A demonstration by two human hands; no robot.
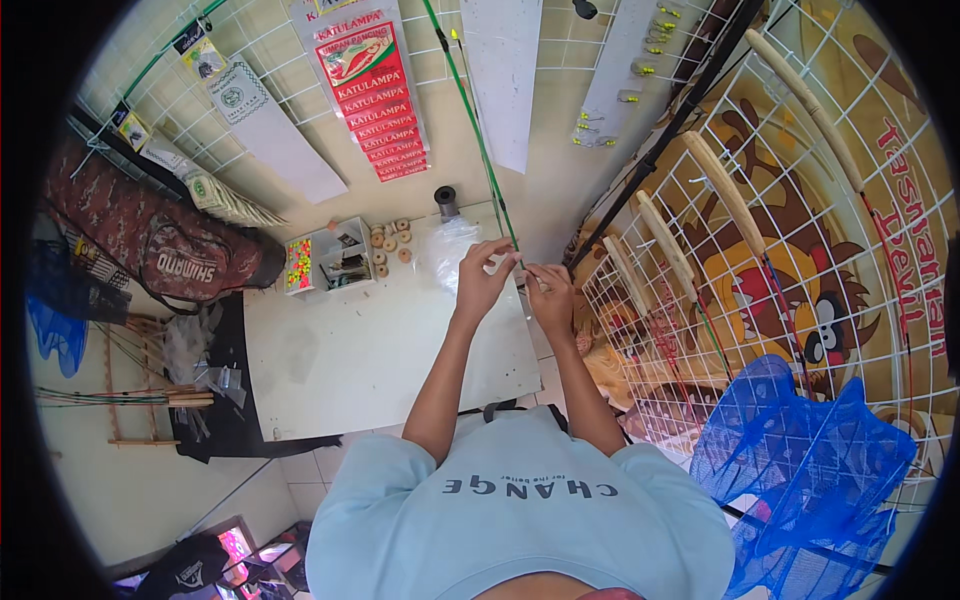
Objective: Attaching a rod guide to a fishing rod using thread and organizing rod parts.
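Observation:
A thin green rod (pixel 480 140) runs down from the top of the view to my two hands above the right end of the white table. My left hand (pixel 482 273) pinches it with thumb and fingers. Just right of and slightly lower, my right hand (pixel 548 289) is also closed on the rod's lower part, fingertips close to those of my left. A crumpled clear plastic bag (pixel 447 245) lies behind my left hand, with a dark spool (pixel 446 202) beyond it.
The white table (pixel 350 370) carries a divided box (pixel 340 262) and several small rings (pixel 390 240). Packets (pixel 372 100) hang on the back grid. A camouflage bag (pixel 170 230) is at left. Wooden-handled rods (pixel 740 215) and blue nets (pixel 800 450) line the right-hand grid.

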